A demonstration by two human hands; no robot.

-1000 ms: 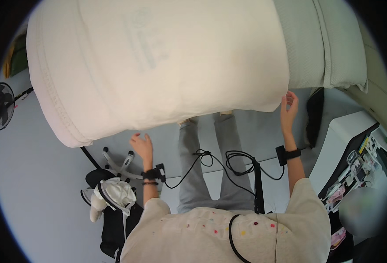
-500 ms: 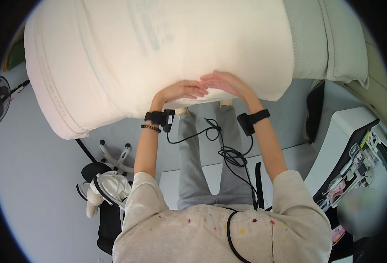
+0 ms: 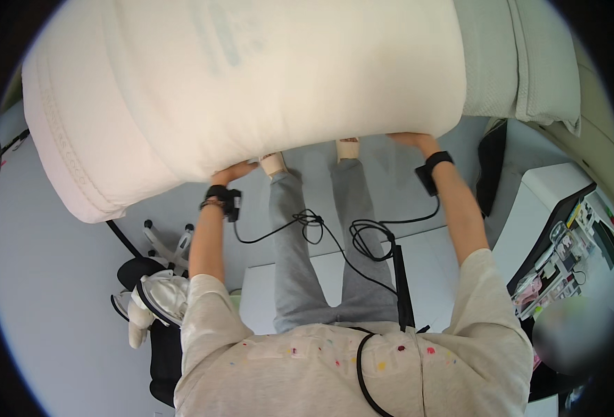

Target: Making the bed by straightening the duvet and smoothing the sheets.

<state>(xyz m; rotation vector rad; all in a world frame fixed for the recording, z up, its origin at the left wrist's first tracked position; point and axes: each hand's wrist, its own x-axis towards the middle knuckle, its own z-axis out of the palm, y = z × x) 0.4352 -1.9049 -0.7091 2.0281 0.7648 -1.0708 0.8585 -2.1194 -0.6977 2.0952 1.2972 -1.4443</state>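
A cream bedspread (image 3: 286, 76) with a faint pale-blue print covers the bed across the top of the view, and its edge hangs toward me. Against that edge, on the left, my left hand (image 3: 234, 172) has its fingers stretched out, partly tucked by the cloth. Farther right along the same edge, my right hand (image 3: 416, 141) touches the cloth, fingers extended and partly hidden by it. Neither hand shows a grip on the cloth. Both wrists wear black straps with small boxes, joined to black cables (image 3: 369, 240).
Grey-green ribbed pillows (image 3: 486, 59) lie at the bed's right end. A white cabinet (image 3: 540, 201) with a cluttered top stands to the right. At the lower left is a black chair (image 3: 164, 361) holding a white plush item (image 3: 162, 295). My feet (image 3: 274, 164) are close to the bed.
My hands were close together over the middle of the bedspread's near edge. They have moved apart, left hand leftward and down, right hand rightward, to the edge's underside.
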